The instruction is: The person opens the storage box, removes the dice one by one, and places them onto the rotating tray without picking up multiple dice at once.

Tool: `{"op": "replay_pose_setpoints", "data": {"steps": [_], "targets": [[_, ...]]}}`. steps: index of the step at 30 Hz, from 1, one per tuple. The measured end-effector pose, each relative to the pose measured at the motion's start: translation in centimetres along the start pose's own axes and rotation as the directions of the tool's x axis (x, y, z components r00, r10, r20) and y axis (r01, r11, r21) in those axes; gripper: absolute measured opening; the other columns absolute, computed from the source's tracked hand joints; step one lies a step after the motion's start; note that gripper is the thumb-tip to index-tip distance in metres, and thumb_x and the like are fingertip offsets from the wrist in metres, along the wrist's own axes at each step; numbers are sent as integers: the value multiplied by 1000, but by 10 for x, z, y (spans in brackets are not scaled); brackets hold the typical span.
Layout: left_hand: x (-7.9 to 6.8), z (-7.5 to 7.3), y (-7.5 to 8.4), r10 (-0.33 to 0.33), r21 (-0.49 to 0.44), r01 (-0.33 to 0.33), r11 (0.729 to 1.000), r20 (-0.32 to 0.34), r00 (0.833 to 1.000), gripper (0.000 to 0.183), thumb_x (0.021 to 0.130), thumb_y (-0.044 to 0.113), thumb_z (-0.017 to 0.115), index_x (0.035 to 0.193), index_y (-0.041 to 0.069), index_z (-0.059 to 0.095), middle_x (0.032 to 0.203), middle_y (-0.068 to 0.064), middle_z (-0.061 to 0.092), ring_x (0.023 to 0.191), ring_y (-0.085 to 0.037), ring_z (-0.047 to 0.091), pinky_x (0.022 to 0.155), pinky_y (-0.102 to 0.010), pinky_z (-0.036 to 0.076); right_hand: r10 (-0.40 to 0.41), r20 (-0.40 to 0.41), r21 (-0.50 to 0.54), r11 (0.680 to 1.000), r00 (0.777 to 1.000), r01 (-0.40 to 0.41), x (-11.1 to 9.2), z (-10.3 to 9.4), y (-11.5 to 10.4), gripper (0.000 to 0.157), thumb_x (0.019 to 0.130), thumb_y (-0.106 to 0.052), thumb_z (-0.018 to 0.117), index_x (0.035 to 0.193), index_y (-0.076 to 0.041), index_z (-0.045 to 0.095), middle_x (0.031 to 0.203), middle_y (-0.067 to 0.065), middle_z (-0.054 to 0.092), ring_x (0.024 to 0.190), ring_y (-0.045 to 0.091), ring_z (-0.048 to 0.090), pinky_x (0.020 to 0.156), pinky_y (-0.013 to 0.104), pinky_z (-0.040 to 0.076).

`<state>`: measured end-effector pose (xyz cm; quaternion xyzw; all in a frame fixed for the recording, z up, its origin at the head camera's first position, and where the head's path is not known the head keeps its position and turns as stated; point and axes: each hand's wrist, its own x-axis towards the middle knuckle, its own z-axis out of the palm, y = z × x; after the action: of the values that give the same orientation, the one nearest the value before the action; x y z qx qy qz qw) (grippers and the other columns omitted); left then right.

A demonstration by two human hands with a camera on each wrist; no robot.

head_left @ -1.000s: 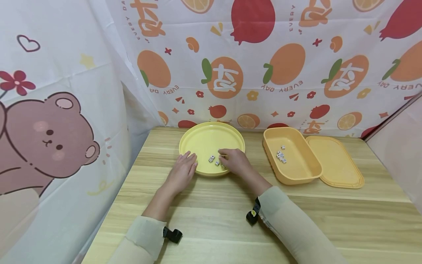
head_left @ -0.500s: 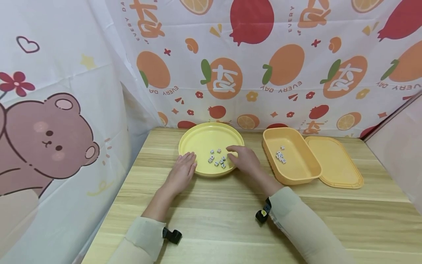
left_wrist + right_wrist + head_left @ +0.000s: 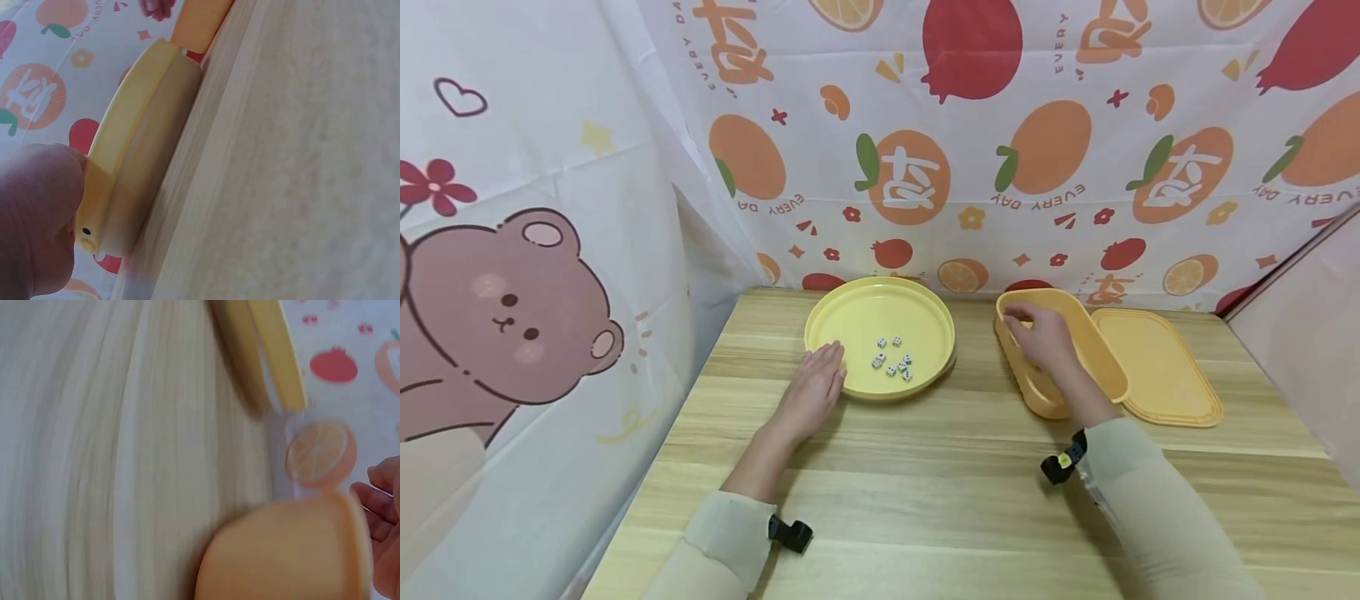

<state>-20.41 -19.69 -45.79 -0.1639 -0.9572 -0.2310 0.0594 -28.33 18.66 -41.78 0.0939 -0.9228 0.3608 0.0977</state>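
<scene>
On the wooden table stands a round yellow tray (image 3: pixel 872 312) with a raised rim; several white dice (image 3: pixel 891 371) lie in its near part. My left hand (image 3: pixel 808 392) rests on the tray's near-left rim, its fingers lying over the edge. The left wrist view shows that hand (image 3: pixel 40 212) against the tray's side (image 3: pixel 144 144). Over an orange rectangular box (image 3: pixel 1101 358) is my right hand (image 3: pixel 1048 337), fingers loosely bent. In the right wrist view the right hand (image 3: pixel 387 519) shows nothing between its fingers. The box's inside is mostly hidden by it.
An orange lid (image 3: pixel 1165 367) lies flat just right of the box. Behind the table (image 3: pixel 910 492) hangs a white cloth (image 3: pixel 970 167) with fruit prints. A cloth with a bear print (image 3: pixel 520 308) hangs at the left.
My right hand has moved from the dice in the tray rightward to above the box. One more die shows in the tray than a second ago. The left hand stays on the rim.
</scene>
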Motion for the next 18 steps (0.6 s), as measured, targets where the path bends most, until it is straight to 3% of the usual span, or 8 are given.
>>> {"op": "replay_pose_setpoints", "data": {"steps": [3, 6, 12, 14, 18], "targets": [[0, 0, 0, 2, 7, -2, 1000, 1, 1000, 51, 107, 25, 38, 148, -5, 35, 157, -19, 33, 147, -35, 28, 124, -51, 13, 45, 19, -1, 999, 999, -45, -1, -6, 15, 28, 99, -17, 59, 121, -3, 67, 116, 16, 70, 109, 35, 64, 92, 51, 54], [-1, 0, 0, 7, 9, -7, 1000, -4, 1000, 50, 107, 24, 39, 148, -5, 36, 156, -19, 34, 147, -36, 29, 124, -52, 14, 64, 87, -30, 998, 994, -61, 0, -5, 26, 28, 98, -12, 58, 122, 0, 66, 118, 20, 68, 112, 38, 62, 96, 52, 52], [-1, 1, -1, 19, 7, -19, 1000, -5, 1000, 50, 107, 26, 39, 147, -5, 38, 155, -19, 35, 146, -36, 30, 124, -52, 14, 61, 245, -149, 989, 968, -25, 0, 6, 36, 34, 99, -15, 57, 131, -2, 62, 130, 20, 63, 124, 38, 56, 105, 54, 46], [-1, 1, -1, 20, 8, -20, 1000, -8, 1000, 50, 107, 26, 38, 147, -5, 38, 155, -19, 35, 146, -36, 30, 124, -52, 14, 46, 280, -182, 983, 959, 6, -1, 8, 36, 33, 98, -17, 60, 128, -5, 65, 126, 18, 66, 119, 36, 59, 102, 52, 48], [-1, 0, -1, 13, 10, -13, 1000, -6, 1000, 50, 107, 26, 38, 147, -5, 39, 155, -19, 35, 147, -35, 29, 124, -52, 14, 29, 318, -200, 979, 947, 38, -3, 11, 33, 19, 97, -17, 62, 112, -10, 73, 103, 9, 73, 95, 25, 65, 84, 41, 53]]}}
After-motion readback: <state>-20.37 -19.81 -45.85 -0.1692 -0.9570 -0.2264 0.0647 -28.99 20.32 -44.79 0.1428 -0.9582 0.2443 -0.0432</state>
